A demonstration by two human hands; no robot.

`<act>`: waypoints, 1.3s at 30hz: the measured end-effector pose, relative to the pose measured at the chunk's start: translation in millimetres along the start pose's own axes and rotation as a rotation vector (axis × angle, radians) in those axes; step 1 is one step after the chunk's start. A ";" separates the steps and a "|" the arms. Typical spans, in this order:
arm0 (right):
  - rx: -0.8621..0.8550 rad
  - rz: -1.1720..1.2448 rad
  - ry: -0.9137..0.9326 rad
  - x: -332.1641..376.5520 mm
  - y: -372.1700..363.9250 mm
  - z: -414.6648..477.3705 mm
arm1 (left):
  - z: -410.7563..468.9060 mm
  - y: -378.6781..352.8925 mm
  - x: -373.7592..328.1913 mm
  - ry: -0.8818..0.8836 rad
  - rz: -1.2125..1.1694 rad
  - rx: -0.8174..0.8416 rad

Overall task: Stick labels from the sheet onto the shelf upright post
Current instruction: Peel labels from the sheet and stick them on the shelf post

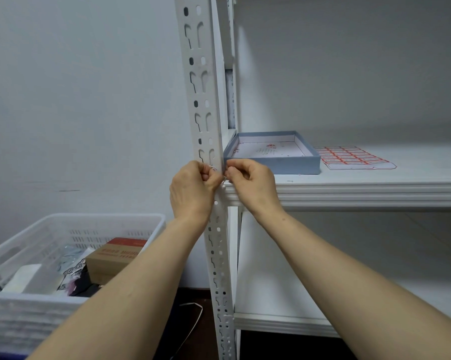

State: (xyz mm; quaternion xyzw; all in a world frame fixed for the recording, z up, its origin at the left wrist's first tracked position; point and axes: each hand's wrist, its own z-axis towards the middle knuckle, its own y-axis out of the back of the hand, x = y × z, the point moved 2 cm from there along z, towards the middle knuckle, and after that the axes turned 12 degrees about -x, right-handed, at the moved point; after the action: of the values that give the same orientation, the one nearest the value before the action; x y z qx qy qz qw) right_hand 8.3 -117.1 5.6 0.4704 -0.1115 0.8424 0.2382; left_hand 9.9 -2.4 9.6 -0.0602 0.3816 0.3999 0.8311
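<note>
Right now the left hand (pixel 190 190) and right hand (pixel 253 183) meet on the upright post (pixel 203 87) just above the shelf's (pixel 349 188) front left corner, curled fingers of both pinching a small red-printed label (pixel 214 168) against it. The post runs vertically between the hands, so smoothing should follow it; the label sheet (pixel 354 158) lies well apart on the right hand's side, past the blue box (pixel 271 165)

2 bare forearms reach up and forward, left hand (pixel 192 189) and right hand (pixel 254 184) side by side, fingers curled, fingertips pinching a small label (pixel 213 168).
</note>
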 end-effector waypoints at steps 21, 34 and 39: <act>0.146 0.350 -0.105 23.0 29.1 3.9 | -1.3 12.8 -20.5 0.377 -0.586 0.404; 0.051 0.258 -0.176 26.7 84.0 63.1 | 4.2 -61.0 -98.0 0.469 -0.538 0.458; -0.019 0.102 -0.201 17.5 98.1 93.5 | 15.2 -84.6 -111.7 0.609 -0.568 0.486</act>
State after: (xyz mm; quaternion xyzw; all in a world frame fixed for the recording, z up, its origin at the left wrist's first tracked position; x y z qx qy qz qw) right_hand 19.9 -234.9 73.8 0.5440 -0.1669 0.8007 0.1871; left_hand 35.5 -122.3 79.1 -0.0806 0.6584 0.0205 0.7480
